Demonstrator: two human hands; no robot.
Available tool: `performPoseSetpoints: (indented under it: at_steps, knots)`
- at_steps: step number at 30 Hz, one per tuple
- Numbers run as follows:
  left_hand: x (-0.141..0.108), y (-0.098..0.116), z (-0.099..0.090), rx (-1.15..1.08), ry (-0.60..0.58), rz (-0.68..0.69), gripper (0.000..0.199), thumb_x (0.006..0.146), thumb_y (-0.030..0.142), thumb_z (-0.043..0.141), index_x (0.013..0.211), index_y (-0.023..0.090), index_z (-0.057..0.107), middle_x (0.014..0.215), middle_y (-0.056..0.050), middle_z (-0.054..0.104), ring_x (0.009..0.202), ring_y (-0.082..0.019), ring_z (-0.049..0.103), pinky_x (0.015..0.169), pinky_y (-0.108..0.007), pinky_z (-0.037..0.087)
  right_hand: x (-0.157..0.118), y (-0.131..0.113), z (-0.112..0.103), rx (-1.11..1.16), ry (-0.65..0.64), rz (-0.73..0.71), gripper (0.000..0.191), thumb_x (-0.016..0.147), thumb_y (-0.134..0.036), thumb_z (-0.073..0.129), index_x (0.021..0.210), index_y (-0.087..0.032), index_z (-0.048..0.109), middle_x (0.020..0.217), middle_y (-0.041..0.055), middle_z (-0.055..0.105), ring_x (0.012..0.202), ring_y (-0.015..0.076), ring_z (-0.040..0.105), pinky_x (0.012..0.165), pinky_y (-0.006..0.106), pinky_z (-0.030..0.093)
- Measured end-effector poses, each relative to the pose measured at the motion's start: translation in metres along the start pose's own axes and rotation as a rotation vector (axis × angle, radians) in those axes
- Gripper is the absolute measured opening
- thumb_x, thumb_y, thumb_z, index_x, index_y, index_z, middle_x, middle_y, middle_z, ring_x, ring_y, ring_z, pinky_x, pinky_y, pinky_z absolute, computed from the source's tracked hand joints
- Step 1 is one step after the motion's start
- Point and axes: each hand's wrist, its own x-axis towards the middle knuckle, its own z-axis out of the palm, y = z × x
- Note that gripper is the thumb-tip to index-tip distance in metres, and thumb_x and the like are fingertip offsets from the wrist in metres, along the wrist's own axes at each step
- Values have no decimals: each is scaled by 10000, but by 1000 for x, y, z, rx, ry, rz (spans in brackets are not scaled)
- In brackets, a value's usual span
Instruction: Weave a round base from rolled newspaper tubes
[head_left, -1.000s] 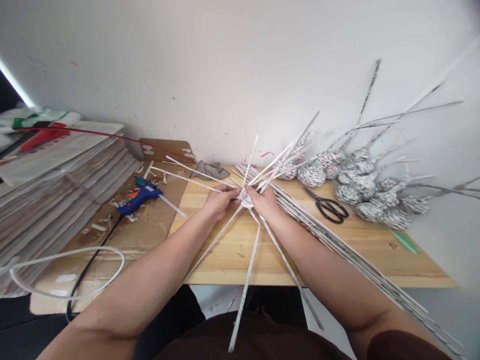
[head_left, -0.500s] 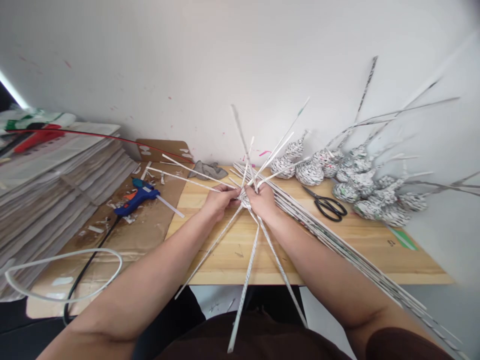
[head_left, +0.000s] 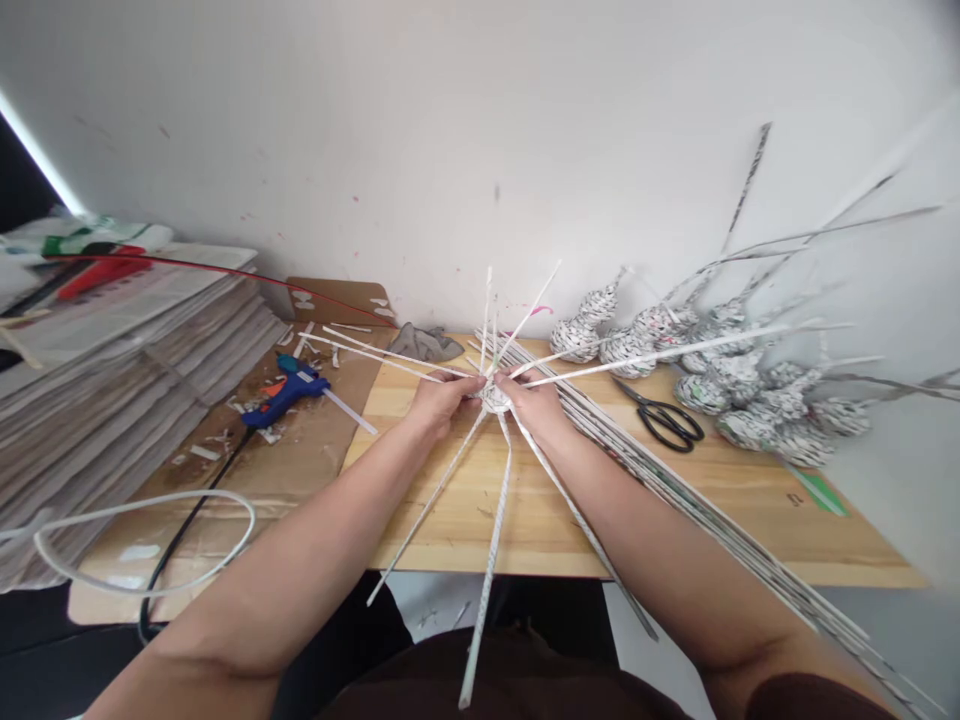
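Observation:
Between my hands, over the wooden board, is a small round weave of rolled paper strips (head_left: 496, 398), its long spokes spreading out on all sides. My left hand (head_left: 448, 398) pinches the left edge of the weave. At the right edge my right hand (head_left: 531, 402) closes on it, thumb pressed near the centre. One long paper strip (head_left: 637, 362) runs out to the right from my right hand. Several spokes point down toward my lap and others point up at the wall. The fingertips under the weave are hidden.
Rolled paper strips (head_left: 675, 500) lie diagonally under my right arm. Black scissors (head_left: 667, 420) and several woven paper gourds (head_left: 630, 350) stand right. Left are a blue glue gun (head_left: 289, 390) on cardboard (head_left: 315, 440), a grey cloth (head_left: 424, 343) and a newspaper stack (head_left: 195, 340).
A long strip that stood up near my right hand now lies out to the right. My right thumb has come down flatter on the weave. The whole view has shifted slightly.

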Motion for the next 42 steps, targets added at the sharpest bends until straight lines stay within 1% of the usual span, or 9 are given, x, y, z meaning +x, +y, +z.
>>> performPoseSetpoints:
  at_steps: [2, 6, 11, 17, 23, 31, 34, 38, 42]
  knots:
    - [-2, 1, 0, -5, -10, -4, 277, 485, 201, 853, 670, 107, 669, 676, -41, 671, 591, -114, 612, 495, -184, 489, -1, -1, 0, -14, 10, -22, 300, 623, -403, 763, 748, -160, 639, 543, -16, 608, 432, 128, 519, 385, 251, 391]
    - [-3, 2, 1, -6, -24, -38, 277, 502, 184, 849, 715, 109, 688, 688, -30, 674, 573, -101, 605, 467, -167, 472, 0, 1, 0, -36, 13, -70, 261, 619, -373, 770, 716, -165, 644, 566, -14, 625, 467, 125, 543, 432, 252, 434]
    - [-1, 4, 0, 0, -2, -42, 210, 528, 97, 807, 662, 109, 645, 604, -4, 636, 514, -88, 576, 434, -156, 452, 0, 4, -3, -58, -31, -59, 267, 615, -382, 773, 724, -177, 644, 538, -24, 599, 441, 129, 520, 403, 255, 406]
    - [-1, 8, -1, -9, -48, -89, 161, 572, 19, 746, 672, 93, 643, 654, -30, 661, 589, -111, 629, 524, -181, 524, 1, -1, -6, -110, -64, -81, 215, 623, -348, 760, 710, -183, 654, 582, -9, 638, 505, 143, 565, 508, 284, 464]
    - [-4, 11, 2, -32, -58, -99, 150, 592, 22, 756, 680, 90, 655, 664, -40, 662, 595, -109, 628, 516, -172, 519, 2, -4, -8, -157, -60, -87, 251, 627, -381, 759, 740, -181, 656, 582, -10, 634, 495, 146, 555, 488, 281, 452]
    - [-3, 12, -2, 25, -55, -109, 152, 605, 16, 748, 625, 101, 624, 625, -33, 651, 564, -118, 627, 498, -190, 530, 1, 1, -9, -264, -75, -217, 195, 669, -353, 741, 742, -188, 669, 642, 2, 651, 580, 159, 593, 579, 292, 474]
    - [-3, 13, -4, 48, -69, -116, 147, 613, 20, 743, 624, 100, 621, 632, -32, 652, 568, -115, 627, 502, -188, 534, 3, 3, -9, -220, -96, -191, 212, 658, -361, 756, 743, -188, 666, 644, 5, 657, 575, 164, 598, 578, 301, 480]
    - [-4, 15, -4, 93, -85, -133, 105, 626, 19, 719, 651, 92, 647, 666, -45, 665, 588, -116, 634, 502, -179, 534, 3, 2, -9, -138, -94, -88, 281, 594, -373, 806, 737, -186, 652, 627, 7, 663, 567, 171, 609, 558, 304, 489]
    - [-3, 18, -4, 124, -100, -168, 85, 628, 18, 694, 653, 93, 662, 678, -51, 668, 602, -119, 635, 511, -182, 536, -1, -3, -8, 3, -157, 0, 394, 562, -360, 831, 886, -192, 683, 682, 8, 701, 587, 171, 634, 586, 317, 512]
